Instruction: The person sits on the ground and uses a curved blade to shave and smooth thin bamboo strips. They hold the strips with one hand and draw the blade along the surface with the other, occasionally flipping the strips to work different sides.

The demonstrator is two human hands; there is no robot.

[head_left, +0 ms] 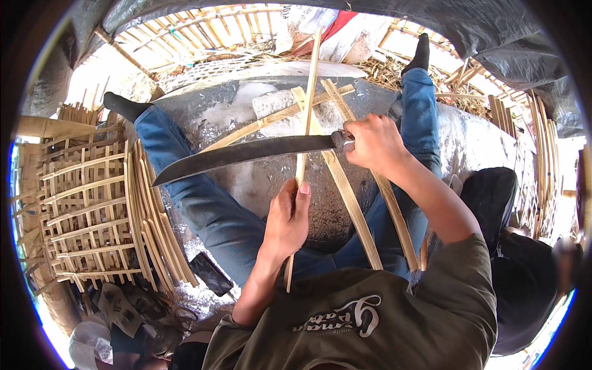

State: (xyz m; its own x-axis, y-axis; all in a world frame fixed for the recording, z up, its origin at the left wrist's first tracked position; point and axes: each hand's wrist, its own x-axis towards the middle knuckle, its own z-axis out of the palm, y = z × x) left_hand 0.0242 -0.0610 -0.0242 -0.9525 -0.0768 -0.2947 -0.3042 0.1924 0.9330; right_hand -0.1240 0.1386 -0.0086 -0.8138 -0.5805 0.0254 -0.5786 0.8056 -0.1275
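Observation:
My left hand point(288, 217) is closed round a long, thin bamboo strip point(312, 74) that points away from me, its near end beside my lap. My right hand point(377, 145) grips the handle of a machete point(246, 153). The long dark blade reaches left across the strip, over my left leg, and its pointed tip hangs past the knee. Whether the blade touches the strip I cannot tell. Two more bamboo strips point(353, 206) slant across my right thigh, and another bamboo strip point(280, 117) lies crosswise beyond the blade.
A pale stone block point(274, 106) lies between my outstretched legs. Woven bamboo panels point(86, 203) and a bundle of bamboo strips point(157, 228) stand at left, near a black phone point(211, 273). Dark bags point(521, 277) sit at right. White sacks point(357, 43) lie at the far side.

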